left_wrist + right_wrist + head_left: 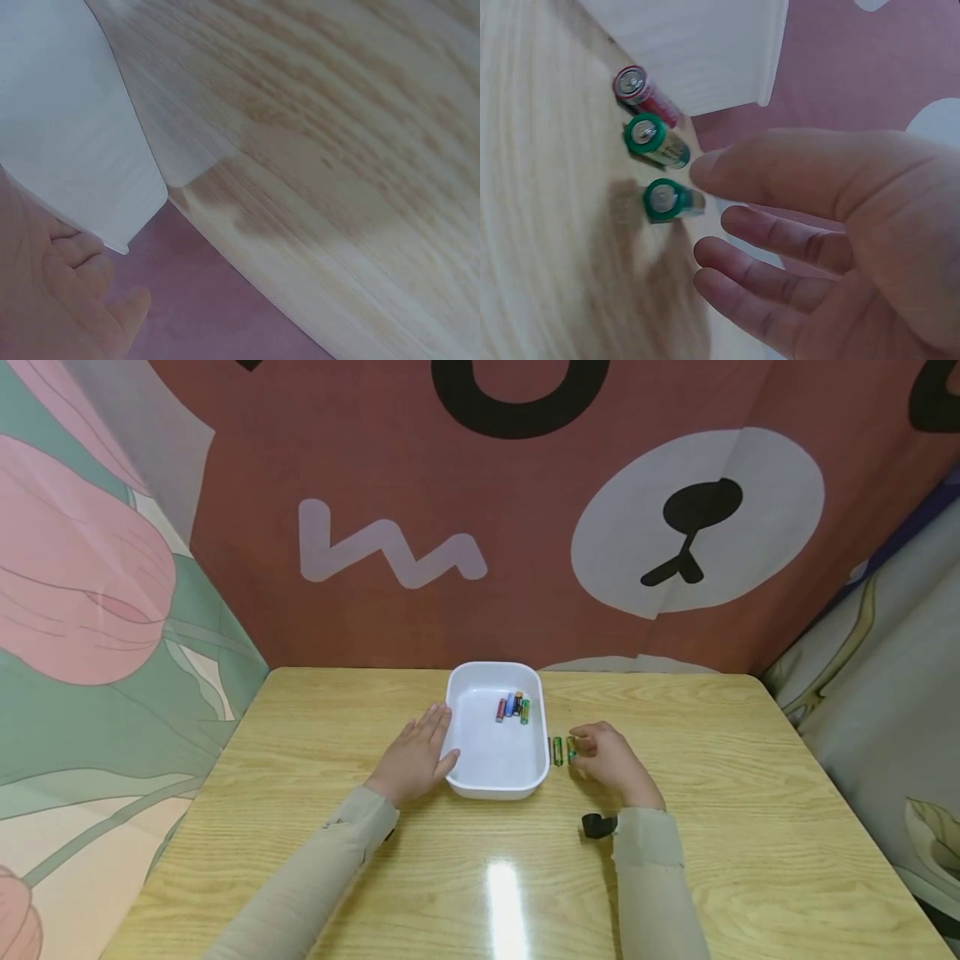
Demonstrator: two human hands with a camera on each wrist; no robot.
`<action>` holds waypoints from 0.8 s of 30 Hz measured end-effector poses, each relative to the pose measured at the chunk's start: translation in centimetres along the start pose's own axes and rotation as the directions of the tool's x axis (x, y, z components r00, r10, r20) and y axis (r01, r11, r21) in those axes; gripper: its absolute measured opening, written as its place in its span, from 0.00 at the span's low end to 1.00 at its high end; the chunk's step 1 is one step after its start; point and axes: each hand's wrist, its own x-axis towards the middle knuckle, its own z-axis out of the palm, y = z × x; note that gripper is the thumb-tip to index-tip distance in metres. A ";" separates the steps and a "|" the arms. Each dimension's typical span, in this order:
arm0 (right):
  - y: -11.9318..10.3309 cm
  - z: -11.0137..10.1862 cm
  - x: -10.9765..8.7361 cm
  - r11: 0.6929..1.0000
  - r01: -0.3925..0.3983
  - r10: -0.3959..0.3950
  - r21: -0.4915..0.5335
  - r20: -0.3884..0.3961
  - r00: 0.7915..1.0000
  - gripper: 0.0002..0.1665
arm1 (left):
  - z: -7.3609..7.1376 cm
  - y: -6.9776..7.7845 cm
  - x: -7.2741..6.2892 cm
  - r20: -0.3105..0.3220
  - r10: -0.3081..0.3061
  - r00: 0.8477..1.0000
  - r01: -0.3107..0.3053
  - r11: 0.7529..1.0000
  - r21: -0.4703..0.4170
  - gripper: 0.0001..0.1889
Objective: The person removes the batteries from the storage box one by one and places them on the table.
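Note:
A white plastic tray (pixel 498 777) stands on the table, with several batteries (pixel 512 706) lying side by side in its far right part. My left hand (pixel 412 756) rests against the tray's left side, fingers fairly straight; in the left wrist view, its fingertips touch the tray's rim (pixel 112 246). Right of the tray, three batteries lie in a row: a red one (pixel 656 103), a green-and-gold one (pixel 558 751) and another green-ended battery (pixel 664 199). Beside that last one is my right hand (pixel 606 760), thumb and fingers apart, with no grip visible.
The wooden table (pixel 375 877) ends at the back against a reddish-brown cloth (pixel 375 627) with a printed animal face. Patterned cloth (pixel 90 727) hangs at the left, and a pale curtain (pixel 885 693) at the right. A black wrist device (pixel 598 826) sits by the right cuff.

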 end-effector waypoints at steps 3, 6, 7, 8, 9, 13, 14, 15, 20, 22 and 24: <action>-0.3 -0.2 -0.2 1.000 0.023 -0.024 -0.013 -0.022 0.999 0.27 | 0.0 0.0 0.0 0.002 -0.001 1.000 0.001 1.000 -0.001 0.40; -0.6 -0.5 -0.3 0.999 0.048 -0.048 -0.010 -0.047 0.998 0.26 | -0.1 0.0 0.0 0.007 -0.003 1.000 0.003 1.000 -0.003 0.39; -0.7 -0.5 -0.3 0.998 0.061 -0.062 -0.013 -0.056 0.997 0.25 | -0.1 0.0 0.0 0.007 -0.003 1.000 0.003 1.000 -0.003 0.39; -0.9 -0.6 -0.3 0.997 0.071 -0.071 -0.012 -0.067 0.995 0.25 | -0.1 0.0 0.0 0.008 -0.004 1.000 0.004 1.000 -0.005 0.39; -1.1 -0.7 -0.4 0.997 0.078 -0.079 -0.012 -0.078 0.994 0.25 | -0.1 0.0 0.0 0.008 -0.004 1.000 0.004 1.000 -0.005 0.39; -2.0 -0.9 -0.5 0.994 0.104 -0.105 -0.013 -0.105 0.989 0.23 | -0.1 0.0 -0.1 0.006 -0.004 1.000 0.004 1.000 -0.001 0.39; -2.2 -0.9 -0.5 0.994 0.104 -0.105 -0.013 -0.111 0.988 0.23 | -0.1 0.0 -0.1 0.006 -0.004 1.000 0.004 1.000 -0.001 0.39; -2.4 -0.9 -0.5 0.994 0.105 -0.106 -0.014 -0.116 0.988 0.23 | -0.1 0.0 -0.1 0.006 -0.005 1.000 0.005 1.000 -0.001 0.39; -3.5 -0.7 -0.3 0.995 0.100 -0.102 -0.022 -0.139 0.985 0.24 | -0.1 0.0 0.0 0.018 -0.007 1.000 0.007 1.000 0.004 0.40; -3.9 -0.5 -0.2 0.994 0.105 -0.106 -0.015 -0.155 0.982 0.24 | -0.1 0.0 0.1 0.024 -0.007 1.000 0.006 1.000 0.011 0.40; -4.2 -0.4 -0.1 0.992 0.127 -0.126 -0.005 -0.173 0.977 0.24 | 0.0 -0.1 0.2 0.025 -0.004 1.000 0.004 1.000 0.014 0.40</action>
